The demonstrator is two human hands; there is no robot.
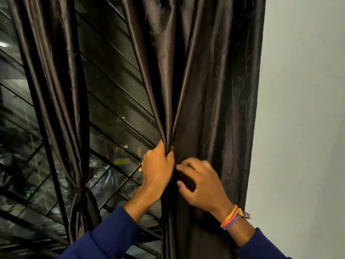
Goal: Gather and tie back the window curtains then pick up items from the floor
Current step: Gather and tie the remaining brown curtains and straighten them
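While my left hand [158,165] grips the gathered folds of the dark brown right curtain [205,90] beside the white wall [302,109], my right hand [201,184] hovers with loosely curled, blurred fingers, holding nothing.

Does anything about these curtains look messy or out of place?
Nothing looks damaged. The dark brown satin curtain on the left is already tied at its waist. The matching right curtain hangs loose and creased, only partly bunched in the left hand; the right hand reaches into its folds.

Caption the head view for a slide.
Left hand grips the gathered right curtain; right hand reaches in.
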